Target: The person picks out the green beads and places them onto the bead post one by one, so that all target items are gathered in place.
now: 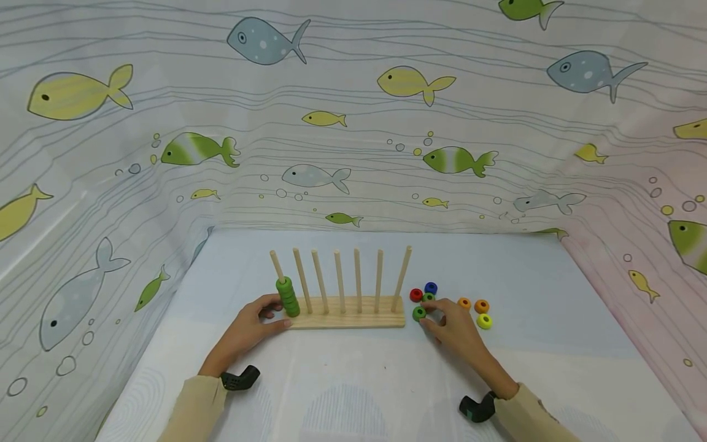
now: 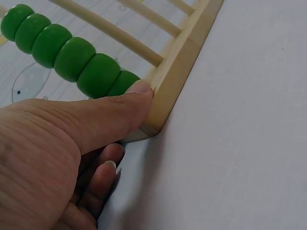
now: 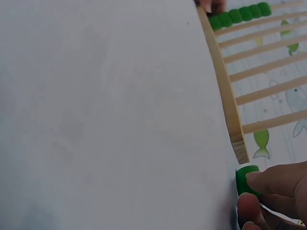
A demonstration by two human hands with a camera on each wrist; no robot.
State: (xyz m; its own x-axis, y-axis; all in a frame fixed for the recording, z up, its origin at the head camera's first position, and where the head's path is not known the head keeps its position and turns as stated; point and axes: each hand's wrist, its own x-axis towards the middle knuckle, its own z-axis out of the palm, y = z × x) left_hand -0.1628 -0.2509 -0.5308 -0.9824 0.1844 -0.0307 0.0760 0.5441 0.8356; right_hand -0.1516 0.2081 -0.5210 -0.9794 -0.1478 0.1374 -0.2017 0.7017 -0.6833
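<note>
A wooden peg stand [image 1: 348,320] with several upright pegs stands on the table. Several green beads [image 1: 287,297] are stacked on its leftmost peg. My left hand [image 1: 251,325] grips the left end of the base, the thumb on its front corner beside the lowest bead, as the left wrist view shows. At the right of the stand, my right hand [image 1: 455,325] pinches a loose green bead [image 1: 419,314] between thumb and fingers, close to the tabletop. In the right wrist view this green bead [image 3: 247,179] lies just off the base's end. The other pegs are bare.
Behind the pinched bead lie a red bead [image 1: 416,295], a blue bead [image 1: 431,288] and another green bead [image 1: 428,298]. Right of my right hand lie two orange beads [image 1: 482,306] and a yellow bead [image 1: 484,321]. A fish-patterned sheet [image 1: 353,141] rises behind the table.
</note>
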